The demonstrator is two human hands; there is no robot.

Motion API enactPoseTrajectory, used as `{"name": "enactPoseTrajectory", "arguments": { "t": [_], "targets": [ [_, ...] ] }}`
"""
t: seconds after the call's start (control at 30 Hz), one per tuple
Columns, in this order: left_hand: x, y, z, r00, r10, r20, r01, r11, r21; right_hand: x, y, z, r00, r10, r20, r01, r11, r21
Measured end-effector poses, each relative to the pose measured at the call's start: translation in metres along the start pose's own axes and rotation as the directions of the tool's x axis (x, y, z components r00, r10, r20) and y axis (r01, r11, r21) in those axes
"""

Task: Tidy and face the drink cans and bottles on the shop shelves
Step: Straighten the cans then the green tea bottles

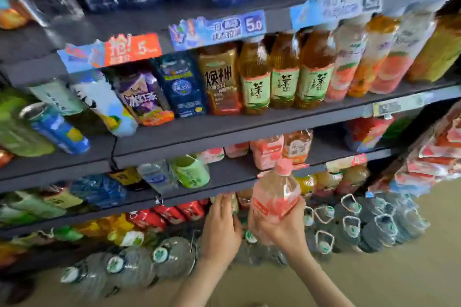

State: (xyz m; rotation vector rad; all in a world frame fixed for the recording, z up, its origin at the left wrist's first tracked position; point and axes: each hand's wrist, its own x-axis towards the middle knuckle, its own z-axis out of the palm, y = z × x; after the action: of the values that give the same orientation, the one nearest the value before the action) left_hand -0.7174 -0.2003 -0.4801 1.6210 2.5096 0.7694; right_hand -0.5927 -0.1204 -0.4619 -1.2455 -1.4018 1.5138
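Pink bottle (274,197) gripped by right hand (284,229), left hand (222,227) open, fingers (224,203) straight at shelf (194,189) edge

Passable over bare shelf board (234,172) between green-labelled bottle (193,173) and pink bottles (265,153); passable again right of tea bottle (298,146), up to red packs (364,133). At shelf edge, barred by pink-capped bottle (274,197). Blocked beneath by tightly packed red drinks (174,213); on the floor, by water jugs (349,224).
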Motion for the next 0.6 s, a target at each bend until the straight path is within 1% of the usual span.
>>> {"name": "enactPoseTrajectory", "arguments": {
  "t": [0.1,0.17,0.23,0.33,0.4,0.47,0.53,0.6],
  "targets": [
    [0.012,-0.038,0.028,0.997,-0.076,0.020,0.074,0.993,0.093,0.032,0.037,0.039,0.997,-0.062,0.043,0.064,0.996,-0.058],
    [0.019,-0.055,0.044,0.996,-0.086,0.020,0.083,0.990,0.110,0.054,0.055,0.066,0.994,-0.110,0.027,0.111,0.992,-0.062],
    [0.023,-0.066,0.058,0.997,-0.074,0.035,0.073,0.997,0.024,0.075,0.073,0.087,0.987,-0.158,-0.033,0.155,0.986,-0.062],
    [0.031,-0.074,0.077,0.997,-0.032,0.068,0.043,0.985,-0.166,0.100,0.101,0.105,0.987,-0.138,-0.083,0.132,0.988,-0.074],
    [0.043,-0.077,0.089,0.997,-0.030,0.067,0.048,0.960,-0.275,0.112,0.108,0.111,0.978,-0.180,-0.101,0.172,0.982,-0.079],
    [0.059,-0.080,0.099,0.997,-0.058,0.050,0.072,0.925,-0.373,0.122,0.104,0.114,0.963,-0.240,-0.124,0.232,0.970,-0.078],
    [0.075,-0.086,0.107,0.996,-0.089,0.014,0.087,0.901,-0.425,0.133,0.102,0.118,0.942,-0.308,-0.130,0.299,0.950,-0.088],
    [0.084,-0.092,0.114,0.995,-0.095,-0.007,0.082,0.890,-0.449,0.143,0.105,0.120,0.936,-0.338,-0.100,0.328,0.939,-0.103]
  ]
}}
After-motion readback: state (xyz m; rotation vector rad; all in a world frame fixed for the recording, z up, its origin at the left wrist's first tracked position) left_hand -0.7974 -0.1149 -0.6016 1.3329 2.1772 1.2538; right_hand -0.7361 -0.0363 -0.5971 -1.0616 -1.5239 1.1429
